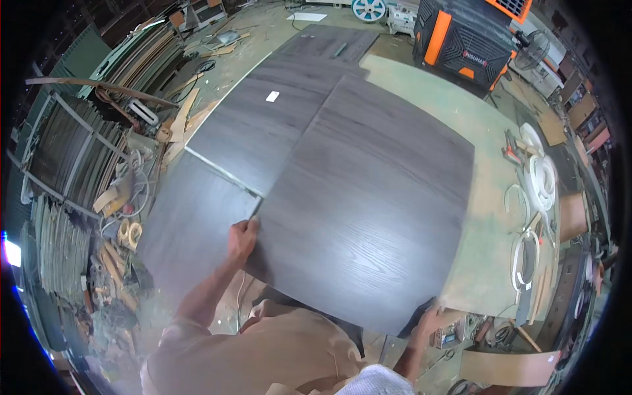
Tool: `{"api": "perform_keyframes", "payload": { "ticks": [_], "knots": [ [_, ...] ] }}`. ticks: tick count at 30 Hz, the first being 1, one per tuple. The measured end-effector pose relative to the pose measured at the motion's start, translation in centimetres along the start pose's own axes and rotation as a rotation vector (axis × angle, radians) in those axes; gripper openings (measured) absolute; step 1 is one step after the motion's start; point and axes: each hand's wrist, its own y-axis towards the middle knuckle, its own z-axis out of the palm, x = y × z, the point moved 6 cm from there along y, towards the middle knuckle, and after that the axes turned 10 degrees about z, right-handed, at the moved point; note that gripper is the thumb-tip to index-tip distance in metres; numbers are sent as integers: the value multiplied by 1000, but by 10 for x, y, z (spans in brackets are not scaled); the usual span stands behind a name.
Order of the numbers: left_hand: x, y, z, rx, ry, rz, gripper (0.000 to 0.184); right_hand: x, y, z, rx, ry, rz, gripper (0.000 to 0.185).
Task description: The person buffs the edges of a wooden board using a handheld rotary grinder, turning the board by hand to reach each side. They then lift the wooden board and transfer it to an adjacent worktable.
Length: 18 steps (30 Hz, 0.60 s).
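Note:
A large dark wood-grain panel (375, 184) lies in front of me, its near edge close to my body. My left hand (242, 240) is closed on its left edge, near the front. At the near right corner, my right hand (430, 319) grips the same panel, with the fingers partly hidden by it. Another dark panel (257, 138) extends under or beside it on the left, with a pale cut edge facing me. Lower left is a further dark panel (191, 220), close to my left forearm. A small white label (272, 97) sits on the left panel.
The pale green worktop (454, 108) shows at the right, with white edging coils (542, 181) and red-handled pliers (511, 148). A black and orange machine (464, 46) stands behind it. Stacked boards (135, 56) and scrap wood crowd the left.

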Motion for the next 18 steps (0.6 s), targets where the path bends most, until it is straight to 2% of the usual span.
{"api": "perform_keyframes", "payload": {
  "ticks": [2, 4, 6, 7, 12, 15, 18],
  "knots": [
    [10, 48, -28, -2, -55, 13, 52, 41, -30, 43, 42, -6, 19, 50],
    [15, 96, -50, -29, -134, 72, 55, 78, -55, 87, -29, -37, -32, 50],
    [50, 154, -70, -52, -100, 35, 56, 113, -77, 135, 61, -24, -27, 51],
    [66, 181, -78, -55, -122, 37, 56, 123, -86, 158, 30, 17, -67, 51],
    [116, 293, -118, -82, 25, 36, 57, 191, -149, 261, 79, 34, -34, 41],
    [122, 351, -142, -93, 148, 83, 59, 199, -163, 315, 239, 97, 61, 32],
    [116, 400, -155, -89, 227, 135, 60, 229, -186, 352, 252, 69, -76, 36]
  ]
}}
